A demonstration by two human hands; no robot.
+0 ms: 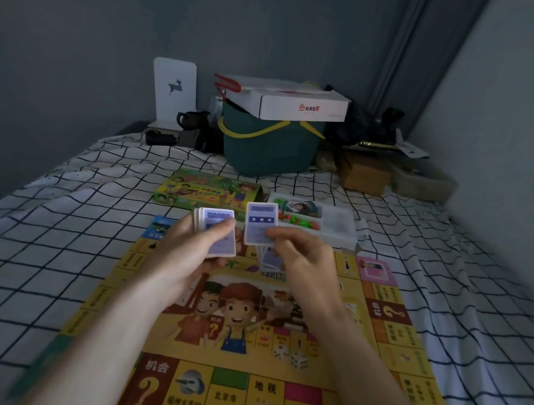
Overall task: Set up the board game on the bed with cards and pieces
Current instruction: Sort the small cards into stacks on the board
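Card (260, 224), held upright with its long axis vertical, is pinched by the right hand (302, 259) just right of the deck (217, 233), which the left hand (184, 259) grips; both hover over the game board (236, 353), whose far edge holds a small laid pile (272, 258) directly beneath the card

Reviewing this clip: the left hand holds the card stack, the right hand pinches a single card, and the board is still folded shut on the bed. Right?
Not quite. The head view shows the board lying open on the bed. The left hand does hold the card stack; the right hand pinches a single card.
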